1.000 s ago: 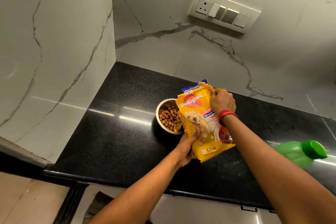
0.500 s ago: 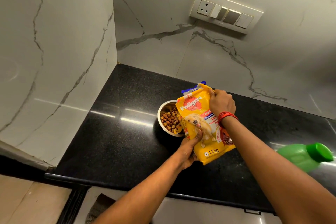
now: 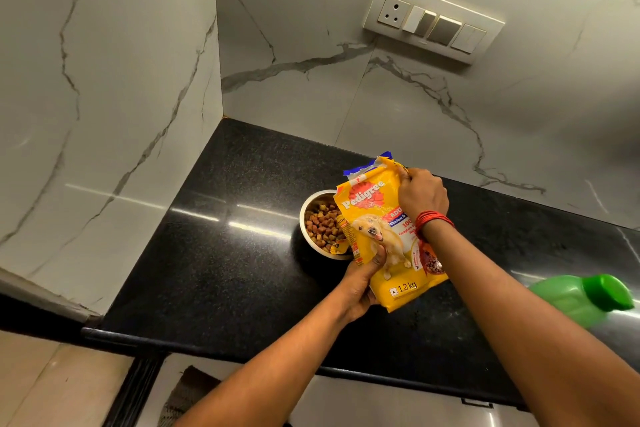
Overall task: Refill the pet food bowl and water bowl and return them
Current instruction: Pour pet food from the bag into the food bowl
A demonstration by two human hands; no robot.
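Observation:
A yellow pet food bag (image 3: 375, 229) is held over the black counter (image 3: 221, 253). My left hand (image 3: 360, 282) grips its lower left edge, thumb on the front. My right hand (image 3: 420, 194), with a red thread on the wrist, pinches the bag's top right corner. Just left of the bag stands a steel food bowl (image 3: 311, 215) filled with brown kibble; the bag hides the bowl's right side. A green bottle (image 3: 585, 298) with a green cap lies at the right edge. No water bowl is in view.
Marble walls close the counter at the left and the back, forming a corner. A switch panel (image 3: 433, 21) with a socket sits on the back wall. The counter's front edge runs below my forearms, with floor and a dark mat (image 3: 187, 392) beneath.
The bag has stayed by the bowl and both hands keep their grip. The view has shifted slightly; the bag looks a little more upright.

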